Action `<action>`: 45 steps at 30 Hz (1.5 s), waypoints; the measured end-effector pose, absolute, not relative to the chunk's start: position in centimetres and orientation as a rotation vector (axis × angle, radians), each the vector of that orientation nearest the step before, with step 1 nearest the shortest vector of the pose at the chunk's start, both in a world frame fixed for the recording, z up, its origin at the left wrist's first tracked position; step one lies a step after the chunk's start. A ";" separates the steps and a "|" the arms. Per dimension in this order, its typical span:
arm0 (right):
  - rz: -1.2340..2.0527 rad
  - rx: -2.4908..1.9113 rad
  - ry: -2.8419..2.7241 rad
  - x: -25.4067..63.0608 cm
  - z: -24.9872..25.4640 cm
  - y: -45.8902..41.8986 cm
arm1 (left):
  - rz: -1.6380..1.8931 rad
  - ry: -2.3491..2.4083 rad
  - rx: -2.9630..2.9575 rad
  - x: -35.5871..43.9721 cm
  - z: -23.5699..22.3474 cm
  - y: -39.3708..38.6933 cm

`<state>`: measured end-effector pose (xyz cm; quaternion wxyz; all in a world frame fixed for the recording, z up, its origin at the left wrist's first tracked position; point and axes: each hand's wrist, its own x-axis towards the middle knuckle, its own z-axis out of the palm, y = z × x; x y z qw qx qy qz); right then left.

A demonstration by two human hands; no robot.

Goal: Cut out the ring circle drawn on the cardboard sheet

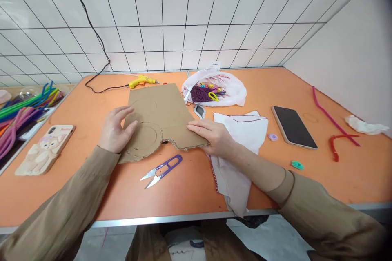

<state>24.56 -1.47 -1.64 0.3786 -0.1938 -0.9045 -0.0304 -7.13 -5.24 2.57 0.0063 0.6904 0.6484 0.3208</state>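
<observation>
A brown piece of cardboard (159, 110) lies in front of me, with circles drawn on it and a ragged notch cut in its near edge. My left hand (118, 129) rests at its left edge, thumb and fingers apart. At the right corner my right hand (214, 135) grips the cardboard, fingers on top; the thumb is hidden. Purple thread snips (165, 169) lie just below the notch, blades spread and pointing left. Under my right hand and wrist is a white cloth (240, 130) with dark red stitched edges, hanging slightly over the table's front edge.
Behind the cardboard are a yellow glue gun (142, 81) with a black cord and a white plastic bag (234, 89) holding purple yarn. A phone in a decorated case (45, 149) lies left; a dark-screened phone (294, 127) and red pipe cleaners (334, 147) lie right.
</observation>
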 end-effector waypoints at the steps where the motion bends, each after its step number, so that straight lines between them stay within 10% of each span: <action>1: -0.093 -0.505 -2.305 24.5 -1.8 -1.4 | 0.991 1.876 2.351 -6.4 2.9 -5.7; 11: -0.296 -0.531 -2.505 23.9 -2.3 -1.7 | 0.078 1.608 3.043 2.2 1.3 -8.7; 45: 0.622 -0.871 -2.625 22.5 1.0 0.6 | 0.114 1.717 2.579 2.2 2.7 -5.4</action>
